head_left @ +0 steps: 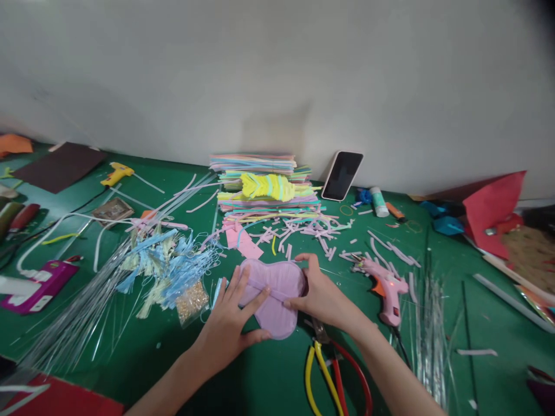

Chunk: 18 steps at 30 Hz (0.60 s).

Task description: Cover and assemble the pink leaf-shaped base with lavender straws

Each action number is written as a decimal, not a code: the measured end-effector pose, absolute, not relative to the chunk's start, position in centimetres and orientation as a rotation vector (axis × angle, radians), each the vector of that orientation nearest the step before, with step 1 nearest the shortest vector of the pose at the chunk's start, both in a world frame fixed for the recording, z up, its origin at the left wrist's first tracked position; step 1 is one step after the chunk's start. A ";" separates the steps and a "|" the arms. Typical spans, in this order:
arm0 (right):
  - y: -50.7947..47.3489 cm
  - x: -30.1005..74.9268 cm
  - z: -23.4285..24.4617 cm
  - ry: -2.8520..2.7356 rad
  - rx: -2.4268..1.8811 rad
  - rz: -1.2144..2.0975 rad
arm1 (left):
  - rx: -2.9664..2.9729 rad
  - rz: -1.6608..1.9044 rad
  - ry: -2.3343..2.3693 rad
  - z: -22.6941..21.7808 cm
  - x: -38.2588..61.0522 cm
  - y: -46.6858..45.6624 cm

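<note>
1. Lilac shaped piece point(277, 274): on the green surface point(269, 381), front centre, under both hands, crease or seam line across it.
2. Left hand point(228, 326): fingers spread wide, laid flat on the piece's left part, no grip on it.
3. Right hand point(325, 300): fingers curled at the right edge, thumb on top — holding that edge.
4. Yellow-and-red-handled tool point(327, 372): just below the right hand, near the right forearm.
5. Pink glue gun point(392, 297): right of the right hand, apart.
6. Blue tassels point(173, 260), bag of gold beads point(191, 301): left of the left hand.
7. Behind: cut lilac bits point(299, 231), yellow bundle point(264, 186) on stacked stems, phone point(342, 176) — leaning on the wall point(277, 69).
</note>
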State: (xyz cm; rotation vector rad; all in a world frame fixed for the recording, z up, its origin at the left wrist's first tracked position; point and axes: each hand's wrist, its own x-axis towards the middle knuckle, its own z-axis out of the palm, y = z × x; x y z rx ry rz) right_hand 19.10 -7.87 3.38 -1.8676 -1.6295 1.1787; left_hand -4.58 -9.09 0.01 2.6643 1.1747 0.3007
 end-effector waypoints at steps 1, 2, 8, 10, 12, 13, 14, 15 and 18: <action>-8.1 19.1 3.2 -1.567 -1.822 1.202 | 2.622 0.330 1.178 0.2 -4.7 -8.9; -8.4 19.2 3.1 -1.505 -1.768 1.216 | 2.564 0.351 1.177 0.4 -4.8 -8.6; -9.8 19.1 2.6 -1.164 -1.570 1.416 | 1.960 0.693 1.250 1.3 -4.0 -5.4; -10.3 19.0 2.9 -1.050 -1.499 1.546 | 1.774 0.816 1.272 1.7 -3.3 -4.1; -10.9 18.9 3.2 -0.927 -1.411 1.674 | 1.589 0.866 1.211 2.2 -2.6 -2.8; -11.1 19.0 3.3 -0.862 -1.380 1.719 | 1.485 0.893 1.167 2.5 -2.3 -2.3; -11.4 19.0 3.4 -0.800 -1.363 1.744 | 1.377 0.901 1.128 2.8 -2.0 -1.7; -11.6 19.0 3.4 -0.748 -1.357 1.749 | 1.269 0.838 1.092 3.1 -1.8 -1.2; -12.1 19.1 3.4 -0.658 -1.349 1.713 | 1.035 0.616 1.039 3.7 -1.1 0.1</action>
